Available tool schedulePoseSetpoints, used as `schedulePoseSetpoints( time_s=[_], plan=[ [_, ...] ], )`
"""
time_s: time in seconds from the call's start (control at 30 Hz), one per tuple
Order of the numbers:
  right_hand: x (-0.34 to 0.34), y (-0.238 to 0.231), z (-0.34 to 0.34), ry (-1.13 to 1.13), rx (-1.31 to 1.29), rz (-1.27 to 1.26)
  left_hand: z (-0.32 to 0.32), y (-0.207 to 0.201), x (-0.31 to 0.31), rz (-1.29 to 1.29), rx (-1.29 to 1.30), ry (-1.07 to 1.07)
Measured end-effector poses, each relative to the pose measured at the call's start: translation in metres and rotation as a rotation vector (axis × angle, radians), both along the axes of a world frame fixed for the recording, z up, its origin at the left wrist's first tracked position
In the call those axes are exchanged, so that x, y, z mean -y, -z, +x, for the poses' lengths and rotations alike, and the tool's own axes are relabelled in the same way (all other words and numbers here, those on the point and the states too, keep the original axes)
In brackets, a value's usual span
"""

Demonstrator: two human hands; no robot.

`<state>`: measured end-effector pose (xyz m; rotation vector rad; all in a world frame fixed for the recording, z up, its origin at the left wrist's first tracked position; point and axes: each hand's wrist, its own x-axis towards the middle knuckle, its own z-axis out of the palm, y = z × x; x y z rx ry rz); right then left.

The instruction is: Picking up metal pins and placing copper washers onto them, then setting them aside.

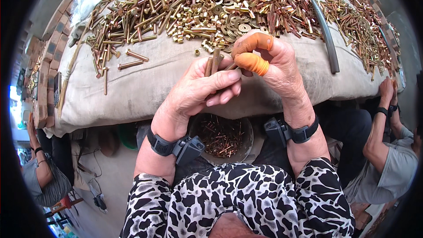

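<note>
My left hand (pixel 198 81) is closed around a few brass-coloured threaded metal bolts (pixel 215 61), their ends standing up between thumb and fingers, just over the near edge of the table covered in pale grey cloth (pixel 150 90). My right hand (pixel 283 66) is beside it, thumb and forefinger curled close together in textured orange finger covers (pixel 252 63); I cannot tell whether they grip anything. Farther off lies a heap of golden metal sleeves (pixel 178 35) and flat round washers (pixel 244 28), with a curved dark grey tube (pixel 327 39) to the right.
</note>
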<state>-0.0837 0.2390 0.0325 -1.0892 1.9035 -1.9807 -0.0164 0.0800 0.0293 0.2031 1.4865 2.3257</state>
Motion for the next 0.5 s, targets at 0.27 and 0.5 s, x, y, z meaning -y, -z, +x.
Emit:
schedulePoseSetpoints(
  time_s=[0.27,0.5],
  plan=[
    [0.013,-0.002,0.007,0.112,0.051,-0.033,-0.003,0.013,0.001,0.077,-0.113,-0.170],
    [0.025,0.008,0.003,0.138,-0.105,-0.036,0.000,0.019,0.012,0.115,-0.118,-0.216]
  ],
)
